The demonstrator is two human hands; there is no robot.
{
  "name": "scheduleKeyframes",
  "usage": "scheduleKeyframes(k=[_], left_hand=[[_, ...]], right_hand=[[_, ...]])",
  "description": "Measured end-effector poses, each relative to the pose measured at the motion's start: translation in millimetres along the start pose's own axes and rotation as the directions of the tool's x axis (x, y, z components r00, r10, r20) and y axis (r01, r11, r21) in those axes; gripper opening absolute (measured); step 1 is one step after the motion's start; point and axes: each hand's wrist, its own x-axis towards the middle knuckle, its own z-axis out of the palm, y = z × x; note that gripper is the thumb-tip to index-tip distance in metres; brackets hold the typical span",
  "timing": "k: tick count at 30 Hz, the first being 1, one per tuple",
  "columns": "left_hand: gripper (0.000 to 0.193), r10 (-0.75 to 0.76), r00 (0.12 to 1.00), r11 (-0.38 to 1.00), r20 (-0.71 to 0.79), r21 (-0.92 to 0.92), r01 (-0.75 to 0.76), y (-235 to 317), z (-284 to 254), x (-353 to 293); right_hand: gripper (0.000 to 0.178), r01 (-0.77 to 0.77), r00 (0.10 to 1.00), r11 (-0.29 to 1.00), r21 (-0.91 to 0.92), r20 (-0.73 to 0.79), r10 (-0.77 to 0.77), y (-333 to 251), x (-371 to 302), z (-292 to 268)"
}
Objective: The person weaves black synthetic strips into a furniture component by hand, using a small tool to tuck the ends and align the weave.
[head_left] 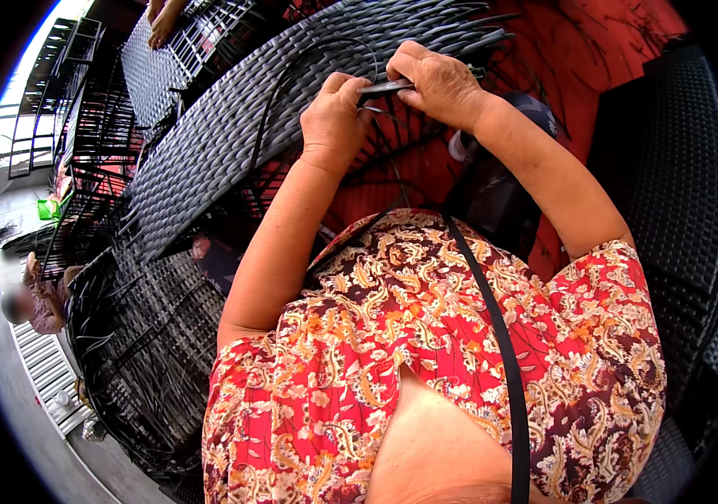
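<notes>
Between my two hands stretches a short, dark flat strip [386, 86], apparently a plastic wicker strand. My left hand [334, 119] is closed, pinching its left end between thumb and fingers. The fingers of my right hand [441, 84] are curled around the other end; a small greenish bit shows past the knuckles, too little to name. Just beyond my hands lies a long grey-black woven wicker panel [241, 118], with loose strand ends fanning out at its far right. A thin black strand [273, 94] loops over the panel toward my hands.
A dark woven piece [165, 328] with ragged strands stands at left. Black woven furniture [670, 176] rises at right. Strand scraps litter the red ground [577, 50]. Another person [46, 304] is at far left; someone's bare limb [162, 23] shows at top by another woven piece [149, 71].
</notes>
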Motion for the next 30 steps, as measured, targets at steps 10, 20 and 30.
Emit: scheduleKeyframes(k=[10,20,30], left_hand=[[0.032,-0.106,0.993,0.994,0.051,-0.004,0.107,-27,-20,-8],[0.031,-0.094,0.985,0.992,0.147,0.101,0.079,-14,-29,-10],[0.027,-0.046,0.998,0.999,-0.054,-0.016,0.045,-17,-25,-24]], right_hand=[[0.040,-0.088,0.976,0.994,-0.058,0.195,0.098,-9,24,-11],[0.033,-0.118,0.958,0.985,-0.122,0.247,0.146,-20,19,-15],[0.035,-0.029,0.995,0.992,-0.127,0.087,0.040,-8,9,2]])
